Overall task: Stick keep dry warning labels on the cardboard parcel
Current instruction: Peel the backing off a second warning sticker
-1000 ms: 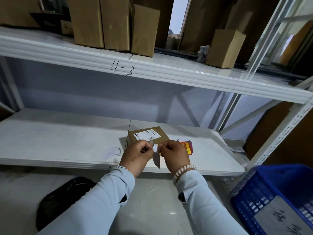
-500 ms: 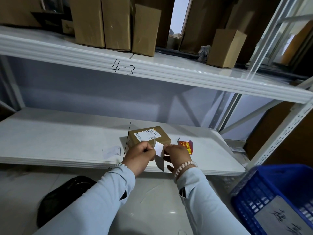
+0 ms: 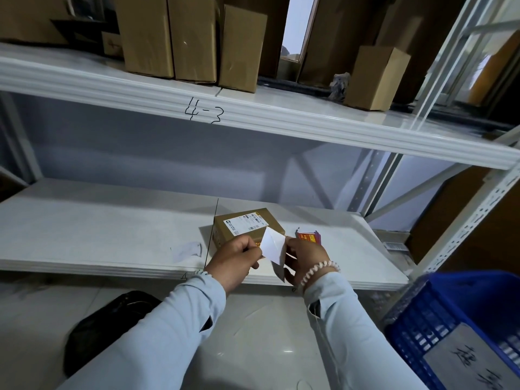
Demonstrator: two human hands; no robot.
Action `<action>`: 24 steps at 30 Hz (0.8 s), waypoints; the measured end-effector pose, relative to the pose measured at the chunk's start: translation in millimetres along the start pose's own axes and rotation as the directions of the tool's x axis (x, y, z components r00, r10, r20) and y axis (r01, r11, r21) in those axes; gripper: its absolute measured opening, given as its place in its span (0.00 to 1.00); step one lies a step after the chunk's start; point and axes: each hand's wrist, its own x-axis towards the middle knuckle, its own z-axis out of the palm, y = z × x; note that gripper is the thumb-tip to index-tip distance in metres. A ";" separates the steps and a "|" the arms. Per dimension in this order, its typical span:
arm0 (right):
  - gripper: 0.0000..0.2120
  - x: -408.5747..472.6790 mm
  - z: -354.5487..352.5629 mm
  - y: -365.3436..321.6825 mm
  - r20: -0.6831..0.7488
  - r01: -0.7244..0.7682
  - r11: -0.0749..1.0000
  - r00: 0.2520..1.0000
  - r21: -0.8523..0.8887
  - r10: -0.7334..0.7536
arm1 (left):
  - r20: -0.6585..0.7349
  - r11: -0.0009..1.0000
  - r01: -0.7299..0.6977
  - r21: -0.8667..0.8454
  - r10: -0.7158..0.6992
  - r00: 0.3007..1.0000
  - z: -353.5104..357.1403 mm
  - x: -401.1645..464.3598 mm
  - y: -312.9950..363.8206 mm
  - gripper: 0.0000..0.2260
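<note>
A small cardboard parcel (image 3: 247, 226) with a white shipping label on top sits on the lower white shelf (image 3: 98, 235). Just in front of it, my left hand (image 3: 233, 260) pinches the left edge of a white label sheet (image 3: 272, 244), its blank side facing me. My right hand (image 3: 305, 256) holds the sheet's right side, where a strip of backing paper hangs down. A small stack of red and yellow warning labels (image 3: 309, 237) lies on the shelf to the right of the parcel.
A scrap of white backing paper (image 3: 188, 251) lies on the shelf left of the parcel. Several cardboard boxes (image 3: 194, 38) stand on the upper shelf marked 4-3. A blue plastic crate (image 3: 455, 327) stands at lower right, a black bag (image 3: 109, 325) on the floor at lower left.
Both hands have drawn apart, peeling the white sheet open from its backing; the sheet now spreads wide between them and the backing hangs below my right hand.
</note>
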 end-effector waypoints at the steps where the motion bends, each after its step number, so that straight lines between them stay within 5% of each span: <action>1: 0.06 1.9 0.1 0.6 -0.010 0.068 0.997 0.998 -0.045 -0.068 | 0.003 1.000 0.004 -0.005 -0.004 1.000 -0.8 -0.1 0.6 0.06; 6: 0.09 -10.4 11.8 6.3 -0.011 0.442 0.863 0.889 -0.245 -0.459 | 0.053 0.990 0.104 -0.091 -0.100 0.994 -3.9 0.5 -1.8 0.15; 10: 0.10 -27.6 22.3 10.2 0.153 0.619 0.657 0.768 -0.431 -0.622 | -0.029 0.997 0.047 -0.064 -0.049 0.998 -2.8 4.0 -10.9 0.20; 12: 0.13 -26.9 24.4 12.3 0.180 0.618 0.656 0.773 -0.434 -0.609 | -0.098 1.000 0.005 -0.022 -0.007 0.995 -3.6 5.1 -11.5 0.19; 18: 0.08 -20.9 33.9 16.1 0.135 0.389 0.885 0.921 -0.257 -0.365 | -0.161 0.991 -0.132 0.019 0.134 0.978 -2.0 1.3 -6.8 0.15; 24: 0.06 -23.0 31.3 11.6 0.119 0.141 0.990 0.983 0.003 -0.140 | -0.186 0.991 -0.132 -0.018 0.126 0.974 -0.2 5.8 -8.1 0.14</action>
